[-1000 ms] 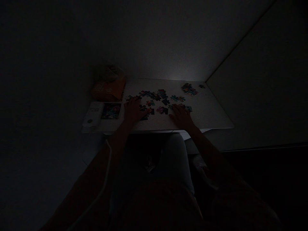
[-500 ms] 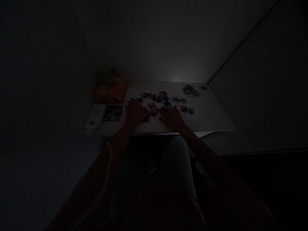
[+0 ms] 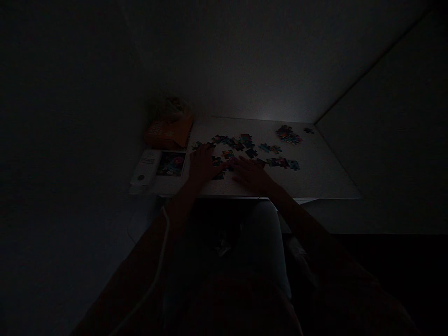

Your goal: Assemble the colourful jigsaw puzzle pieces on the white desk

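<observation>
The picture is very dark. My left hand [image 3: 203,167] lies over the left side of some jigsaw pieces, fingers spread and thumb stretched toward the middle. Under and beside it are dark jigsaw pieces [image 3: 217,161]. My right hand [image 3: 252,174] rests flat from the right, its fingers extended over a pinkish jigsaw piece [image 3: 229,166], which is mostly covered. The fingertips of one hand come close to the thumb of the other. An orange-toned jigsaw piece [image 3: 228,153] lies just beyond them. Whether either hand grips a piece is hard to see.
Several joined jigsaw pieces [image 3: 229,141] lie farther back on the white table [image 3: 315,179]. A pile of pieces [image 3: 289,135] sits at back right, with more pieces [image 3: 280,162] right of my hand. At left are an orange bag [image 3: 170,133], a picture card [image 3: 171,164] and a white box [image 3: 144,167].
The view has shifted, so the table appears farther right. Relative to the table, my right hand has slid slightly left, covering more of the pinkish piece. My left hand stays in about the same place.
</observation>
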The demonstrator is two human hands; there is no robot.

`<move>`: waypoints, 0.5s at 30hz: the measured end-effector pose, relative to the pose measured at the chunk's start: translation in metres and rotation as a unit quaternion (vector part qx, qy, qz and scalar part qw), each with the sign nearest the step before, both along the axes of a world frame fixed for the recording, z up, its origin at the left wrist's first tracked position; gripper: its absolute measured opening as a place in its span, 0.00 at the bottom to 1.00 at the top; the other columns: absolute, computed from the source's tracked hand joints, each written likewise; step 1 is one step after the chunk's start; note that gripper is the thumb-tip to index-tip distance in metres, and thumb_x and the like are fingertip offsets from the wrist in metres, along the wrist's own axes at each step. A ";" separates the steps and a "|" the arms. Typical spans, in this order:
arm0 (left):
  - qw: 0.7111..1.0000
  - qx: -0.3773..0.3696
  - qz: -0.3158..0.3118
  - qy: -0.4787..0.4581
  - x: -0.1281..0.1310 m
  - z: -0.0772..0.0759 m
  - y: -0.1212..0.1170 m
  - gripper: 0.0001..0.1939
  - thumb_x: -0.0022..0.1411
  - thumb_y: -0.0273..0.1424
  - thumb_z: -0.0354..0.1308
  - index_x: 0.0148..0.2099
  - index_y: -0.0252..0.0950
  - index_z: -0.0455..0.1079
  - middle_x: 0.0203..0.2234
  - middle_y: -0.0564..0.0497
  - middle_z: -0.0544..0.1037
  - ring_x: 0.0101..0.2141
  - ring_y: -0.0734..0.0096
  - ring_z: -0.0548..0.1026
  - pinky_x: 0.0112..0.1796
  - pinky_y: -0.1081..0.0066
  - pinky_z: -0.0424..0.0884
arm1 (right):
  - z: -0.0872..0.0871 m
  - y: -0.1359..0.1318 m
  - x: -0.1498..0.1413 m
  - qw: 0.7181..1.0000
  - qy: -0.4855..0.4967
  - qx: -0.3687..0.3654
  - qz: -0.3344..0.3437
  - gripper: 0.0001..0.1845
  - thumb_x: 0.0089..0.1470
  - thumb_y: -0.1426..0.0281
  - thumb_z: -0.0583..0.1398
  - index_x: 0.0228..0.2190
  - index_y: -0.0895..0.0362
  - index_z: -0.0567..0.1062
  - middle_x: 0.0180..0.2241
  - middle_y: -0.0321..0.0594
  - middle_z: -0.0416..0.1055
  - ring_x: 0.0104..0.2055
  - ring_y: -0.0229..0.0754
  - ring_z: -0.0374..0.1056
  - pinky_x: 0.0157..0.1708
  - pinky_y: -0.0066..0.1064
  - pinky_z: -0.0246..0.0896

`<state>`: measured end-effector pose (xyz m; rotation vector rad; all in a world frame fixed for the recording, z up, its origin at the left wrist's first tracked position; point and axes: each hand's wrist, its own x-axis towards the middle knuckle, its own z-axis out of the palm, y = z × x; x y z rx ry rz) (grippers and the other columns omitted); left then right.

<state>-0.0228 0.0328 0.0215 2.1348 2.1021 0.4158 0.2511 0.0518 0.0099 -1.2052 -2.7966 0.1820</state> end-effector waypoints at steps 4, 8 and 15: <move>1.000 -0.006 0.001 -0.005 0.000 0.001 0.000 0.45 0.82 0.58 0.61 0.88 0.39 0.65 0.88 0.38 0.61 0.87 0.41 0.56 0.83 0.39 0.55 | -0.004 -0.004 -0.005 1.000 0.012 -0.015 -0.013 0.37 0.86 0.51 0.52 0.87 0.45 0.66 0.89 0.41 0.58 0.91 0.58 0.56 0.87 0.64 0.52; 1.000 -0.004 -0.003 -0.010 -0.001 -0.001 0.000 0.46 0.82 0.59 0.61 0.89 0.39 0.65 0.88 0.39 0.60 0.87 0.40 0.56 0.83 0.38 0.55 | -0.006 -0.005 0.032 0.999 0.024 -0.009 -0.042 0.36 0.86 0.52 0.51 0.85 0.44 0.69 0.88 0.41 0.62 0.89 0.59 0.60 0.86 0.66 0.54; 1.000 0.002 -0.002 -0.010 0.000 -0.003 0.001 0.46 0.82 0.58 0.63 0.88 0.37 0.66 0.88 0.37 0.62 0.86 0.39 0.58 0.83 0.38 0.56 | -0.004 0.047 0.013 0.996 0.037 0.013 -0.084 0.39 0.87 0.50 0.47 0.86 0.49 0.68 0.88 0.47 0.62 0.89 0.59 0.60 0.86 0.62 0.55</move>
